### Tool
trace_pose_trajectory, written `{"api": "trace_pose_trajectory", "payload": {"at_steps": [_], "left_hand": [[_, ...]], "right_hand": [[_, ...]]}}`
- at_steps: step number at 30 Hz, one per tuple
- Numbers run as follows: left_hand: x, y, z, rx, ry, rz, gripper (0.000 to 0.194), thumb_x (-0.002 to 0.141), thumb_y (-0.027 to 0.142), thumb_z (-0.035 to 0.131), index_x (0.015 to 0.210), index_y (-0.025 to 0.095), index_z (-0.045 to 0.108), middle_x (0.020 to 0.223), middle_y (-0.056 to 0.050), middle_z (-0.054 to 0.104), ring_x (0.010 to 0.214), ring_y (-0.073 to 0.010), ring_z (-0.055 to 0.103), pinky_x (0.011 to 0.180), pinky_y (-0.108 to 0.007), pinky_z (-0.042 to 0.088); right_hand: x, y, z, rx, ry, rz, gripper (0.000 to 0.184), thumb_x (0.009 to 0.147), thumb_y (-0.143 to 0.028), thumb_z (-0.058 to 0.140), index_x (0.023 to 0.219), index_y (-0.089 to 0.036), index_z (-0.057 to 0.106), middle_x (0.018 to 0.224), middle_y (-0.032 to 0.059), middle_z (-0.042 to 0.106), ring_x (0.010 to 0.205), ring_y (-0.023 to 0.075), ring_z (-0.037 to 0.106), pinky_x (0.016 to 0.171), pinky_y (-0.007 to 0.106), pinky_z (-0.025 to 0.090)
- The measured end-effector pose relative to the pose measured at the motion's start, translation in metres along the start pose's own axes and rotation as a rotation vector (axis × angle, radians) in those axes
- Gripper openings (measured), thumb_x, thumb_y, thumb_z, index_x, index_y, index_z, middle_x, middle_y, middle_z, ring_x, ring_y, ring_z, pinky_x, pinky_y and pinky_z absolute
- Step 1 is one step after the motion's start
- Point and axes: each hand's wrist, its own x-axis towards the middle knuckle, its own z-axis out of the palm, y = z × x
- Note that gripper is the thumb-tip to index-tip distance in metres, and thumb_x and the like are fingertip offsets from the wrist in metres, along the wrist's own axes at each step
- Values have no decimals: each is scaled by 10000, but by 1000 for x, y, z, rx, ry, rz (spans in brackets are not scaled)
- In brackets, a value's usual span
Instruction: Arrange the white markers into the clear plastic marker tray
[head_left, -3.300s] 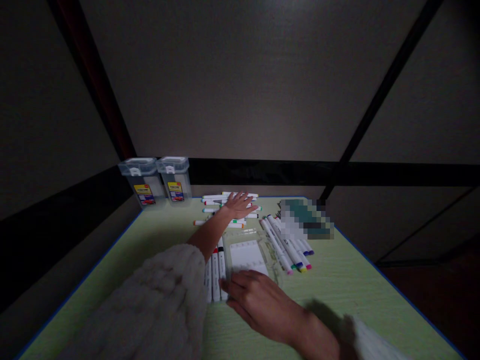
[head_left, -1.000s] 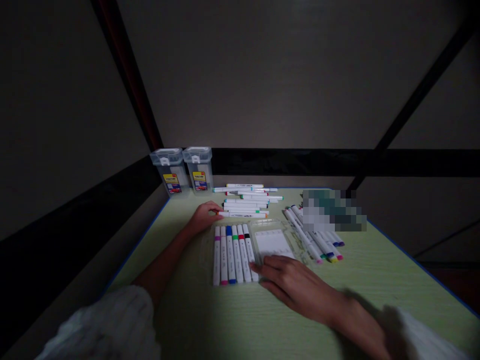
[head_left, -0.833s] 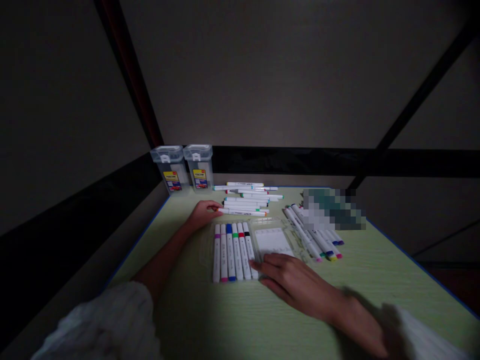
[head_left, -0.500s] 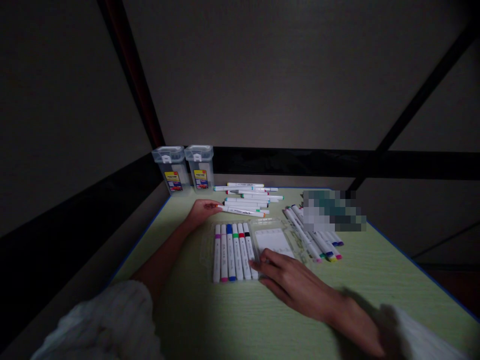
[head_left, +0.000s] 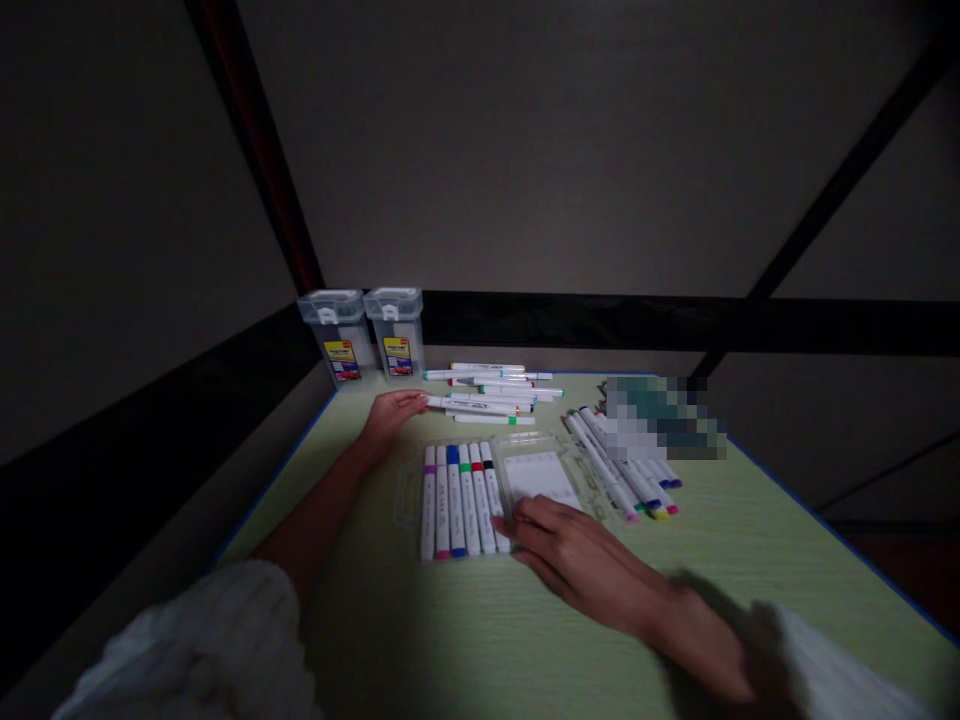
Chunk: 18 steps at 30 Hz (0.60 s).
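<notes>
My left hand (head_left: 391,415) is closed on one end of a white marker (head_left: 474,405) with an orange band, which lies over the loose pile at the back of the table. A clear plastic case (head_left: 409,500) lies unfolded in front of me. Several white markers with coloured bands stand side by side in its left half. My right hand (head_left: 581,558) rests at the case's middle, fingers bent and apart, fingertips touching the lower end of the black-banded marker (head_left: 493,495). Beneath that hand, a white card (head_left: 541,478) lies in the case's right half, partly covered.
Two clear lidded boxes (head_left: 337,335) with yellow labels stand at the back left. Several loose markers (head_left: 487,378) are piled at the back centre. Another bundle of markers (head_left: 619,465) lies to the right, beside a blurred-out green object (head_left: 664,415). Dark panels enclose the table (head_left: 420,640).
My left hand has lifted the orange-banded marker slightly and moved it left and back, uncovering a green-banded one. My right hand stays in place at the case. The view has shifted slightly.
</notes>
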Motion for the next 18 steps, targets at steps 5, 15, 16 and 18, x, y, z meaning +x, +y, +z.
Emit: {"api": "trace_pose_trajectory", "payload": {"at_steps": [5,15,16,18], "left_hand": [[6,-7,-3,-170,23,-22,309,540,281,711,786,102,654,697,-42,662,633,-109,572,695,-239,442],[8,-1,-3,-443,109,-141,99,703,94,558,756,93,641,696,-47,643,610,-77,578,663,-195,464],[8,-1,-3,-451,115,-149,105,717,88,541,752,94,640,694,-48,642,608,-76,579,658,-192,465],[8,0,-3,-465,127,-162,122,736,80,514,741,89,635,688,-53,641,610,-76,581,653,-188,464]], "right_hand": [[-1,1,1,-32,3,-15,313,854,-163,385,1149,-167,490,895,58,542,825,172,499,734,318,448],[0,2,3,-29,12,-20,330,846,-138,390,1161,-163,485,889,61,542,831,173,500,719,309,448],[0,2,3,-34,9,-19,332,847,-141,391,1164,-163,483,893,62,542,834,174,500,722,313,449],[0,2,3,-42,5,-19,336,848,-147,390,1173,-163,476,902,63,542,839,176,499,729,318,449]]}}
